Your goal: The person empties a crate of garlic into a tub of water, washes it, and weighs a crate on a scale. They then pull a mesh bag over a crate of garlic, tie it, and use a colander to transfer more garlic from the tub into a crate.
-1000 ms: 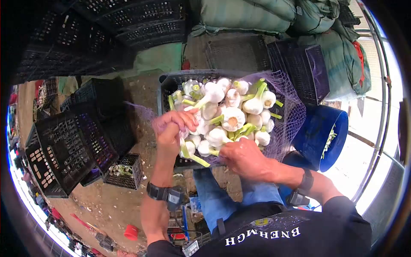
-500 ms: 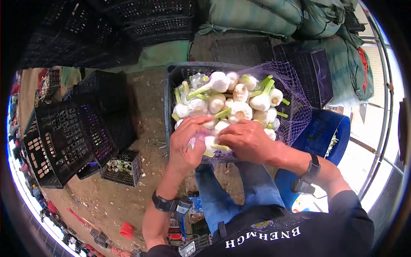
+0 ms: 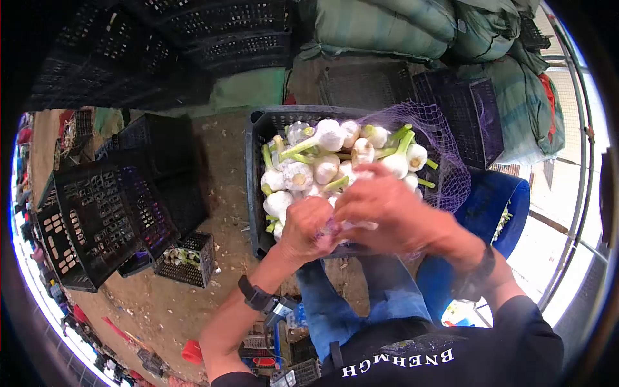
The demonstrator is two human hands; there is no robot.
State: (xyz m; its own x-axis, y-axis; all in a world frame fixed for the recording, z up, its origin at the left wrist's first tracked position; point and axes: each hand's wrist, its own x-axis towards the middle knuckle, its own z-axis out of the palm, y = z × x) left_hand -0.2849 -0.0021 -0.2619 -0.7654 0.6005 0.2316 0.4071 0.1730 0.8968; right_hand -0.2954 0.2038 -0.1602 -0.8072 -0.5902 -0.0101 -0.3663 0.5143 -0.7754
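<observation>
A dark plastic crate (image 3: 258, 193) in front of me is heaped with white garlic bulbs (image 3: 330, 135) that have short green stems. Purple netting (image 3: 454, 171) hangs over its right side. My left hand (image 3: 308, 226) is closed at the crate's near edge, with something pinkish-purple showing at its fingers; I cannot make out whether it is netting or garlic skin. Beside it, my right hand (image 3: 390, 209) is smeared by motion above the near bulbs, its fingers bent toward the left hand. A pale, blurred strip shows between both hands.
Black crates (image 3: 103, 213) stand at the left, with a small crate of garlic (image 3: 187, 258) below them. Stacked crates (image 3: 219, 39) and green sacks (image 3: 387, 26) are at the back. A blue barrel (image 3: 480, 206) stands close on the right.
My left hand has shifted right and slightly down and closed further. My right hand has lifted a little and is now blurred. The view has shifted slightly.
</observation>
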